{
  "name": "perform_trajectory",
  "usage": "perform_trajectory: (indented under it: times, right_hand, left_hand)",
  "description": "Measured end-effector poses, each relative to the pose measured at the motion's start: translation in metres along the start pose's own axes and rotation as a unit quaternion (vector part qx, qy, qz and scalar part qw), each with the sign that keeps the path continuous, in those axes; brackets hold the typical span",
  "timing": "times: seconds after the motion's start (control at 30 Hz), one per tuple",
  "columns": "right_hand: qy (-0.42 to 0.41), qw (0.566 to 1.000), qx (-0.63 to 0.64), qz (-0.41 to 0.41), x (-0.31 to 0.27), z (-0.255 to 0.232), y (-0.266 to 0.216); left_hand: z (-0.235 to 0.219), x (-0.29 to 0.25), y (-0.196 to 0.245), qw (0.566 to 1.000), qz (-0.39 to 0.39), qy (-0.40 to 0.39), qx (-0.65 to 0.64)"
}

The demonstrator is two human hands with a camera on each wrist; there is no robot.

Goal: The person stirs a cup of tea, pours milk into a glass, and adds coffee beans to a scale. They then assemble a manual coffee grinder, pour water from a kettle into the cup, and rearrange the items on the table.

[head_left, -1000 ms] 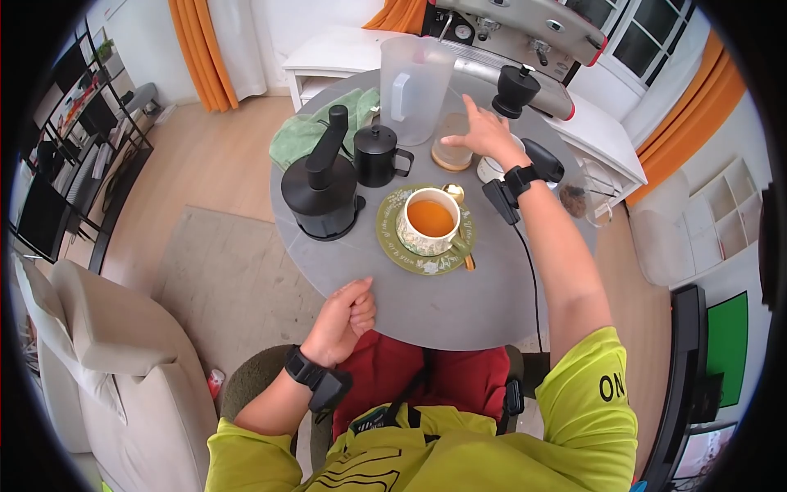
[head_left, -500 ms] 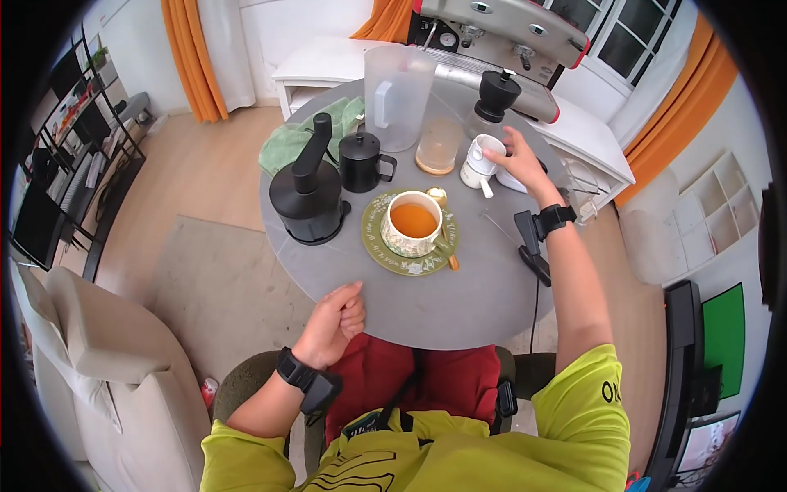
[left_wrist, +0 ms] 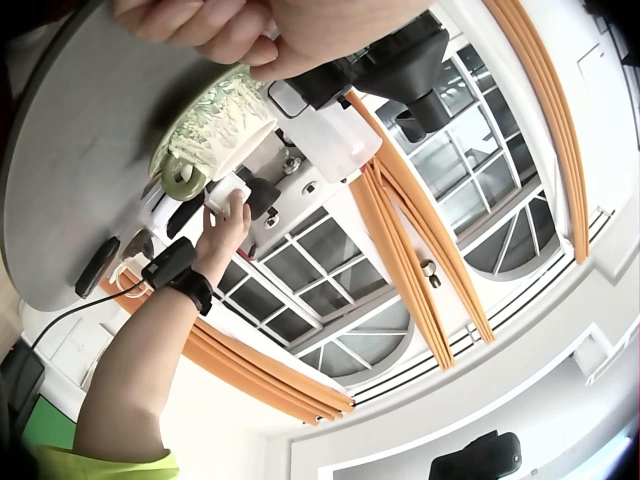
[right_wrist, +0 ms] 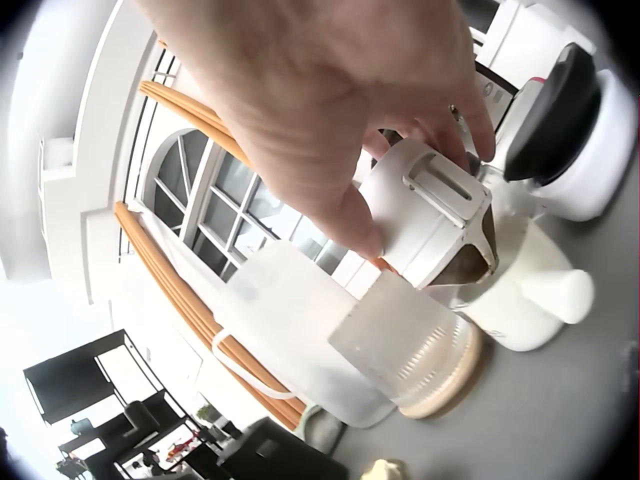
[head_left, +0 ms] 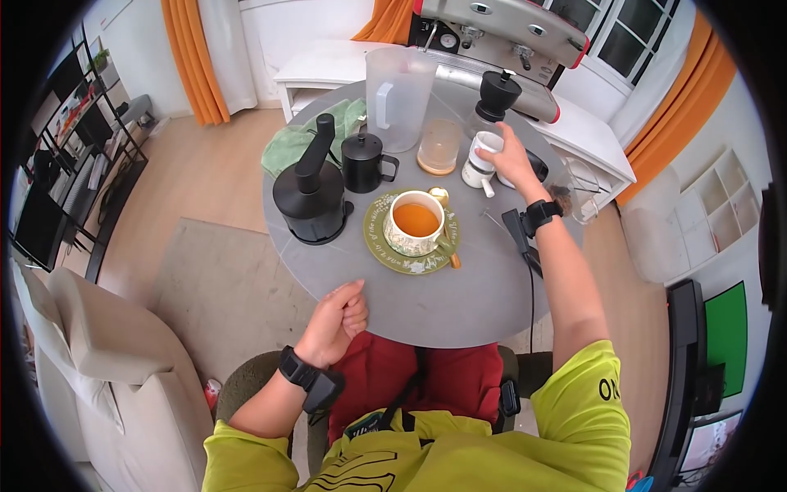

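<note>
My right hand [head_left: 512, 160] pinches a white cup-like piece [right_wrist: 420, 205] with a slim loop handle, between thumb and fingers. Brown shows at its lower side. It is held over a white mug [right_wrist: 525, 290] whose stubby handle points outward, and it overlaps the mug's rim in the right wrist view. Beside these stands a clear glass [right_wrist: 408, 345] with a light base. My left hand [head_left: 334, 322] rests idle near the table's front edge, fingers loosely curled and holding nothing. Nearest to it, a patterned cup [head_left: 416, 223] of amber drink sits on a green saucer [head_left: 377, 242] with a spoon.
On the round grey table [head_left: 443, 316] stand a black lever-handled device [head_left: 310, 201], a black lidded pot [head_left: 363, 162], a tall translucent pitcher [head_left: 399, 98] and a black-topped grinder [head_left: 497, 97]. A green cloth [head_left: 307, 135] lies at left. Behind is an espresso machine [head_left: 500, 41].
My right hand has come down from open above the glass to grip the white piece over the mug, which now shows slightly higher. My left hand has stayed in place.
</note>
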State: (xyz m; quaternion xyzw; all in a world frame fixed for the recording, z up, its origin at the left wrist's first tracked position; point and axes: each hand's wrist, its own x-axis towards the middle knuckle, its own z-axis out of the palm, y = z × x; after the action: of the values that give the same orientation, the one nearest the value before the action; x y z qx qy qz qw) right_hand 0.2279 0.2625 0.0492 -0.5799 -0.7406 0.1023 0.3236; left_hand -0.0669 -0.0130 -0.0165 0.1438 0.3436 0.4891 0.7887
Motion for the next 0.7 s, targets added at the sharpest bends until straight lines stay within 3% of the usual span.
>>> perform_trajectory:
  times: [0.13,0.37,0.7]
  right_hand:
    - [0.061,0.996,0.065,-0.015,0.024,-0.011,-0.025]
    - [0.037,0.995,0.082,-0.048,0.043,-0.002,-0.07]
    - [0.005,0.998,0.028,-0.052,0.043,0.033,-0.06]
  left_hand:
    - [-0.003,0.002,-0.001,1.0,-0.003,-0.004,-0.002]
    - [-0.002,0.001,0.0,1.0,-0.002,0.002,0.0]
    - [-0.001,0.0,0.002,1.0,0.0,0.005,-0.005]
